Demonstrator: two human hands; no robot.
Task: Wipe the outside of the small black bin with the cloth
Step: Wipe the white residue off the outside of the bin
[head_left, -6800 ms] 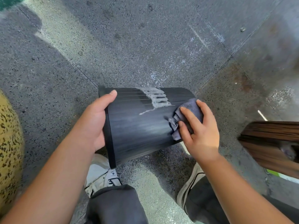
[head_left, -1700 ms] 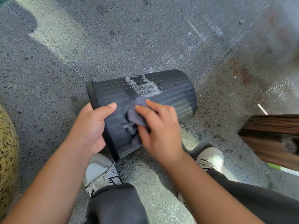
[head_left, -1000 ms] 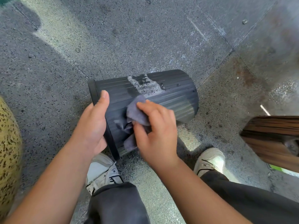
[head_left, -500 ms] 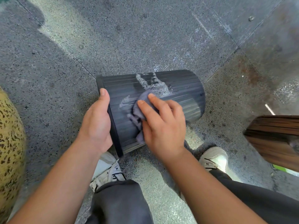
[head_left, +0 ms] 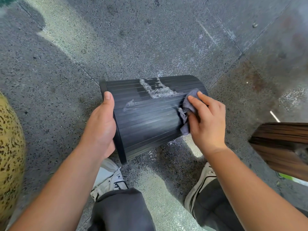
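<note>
- The small black bin (head_left: 150,120) lay on its side, held up above the speckled grey floor (head_left: 150,39). Its open end pointed to the person's left and its closed bottom pointed to the right.
- The left hand (head_left: 101,125) gripped the bin by its rim (head_left: 119,144). The thumb lay flat along the rim on the outside, and the fingers went behind the rim, where they could not be seen.
- The right hand (head_left: 206,120) pressed a grey cloth (head_left: 187,110) flat against the bin's side, close to the bin's bottom end. The fingers were spread over the cloth, and part of the cloth bunched out from under them toward the bin's middle.
- A white crusty patch (head_left: 156,90) was stuck on the top side of the bin, just beside the cloth. A thin pale smear (head_left: 131,105) ran along the ribs nearer the rim.
- The bin's side had long straight ribs from rim to bottom.
- 2 white shoes were on the floor under the bin: the left shoe (head_left: 108,179) below the rim end and the right shoe (head_left: 202,182) below the bottom end. Dark trouser legs (head_left: 121,210) covered their tops.
- A brown wooden board (head_left: 281,147) stuck in from the right of the bin, well apart from it.
- A yellow spotted thing (head_left: 10,147) sat far to the left of the bin; I cannot tell what it was.
</note>
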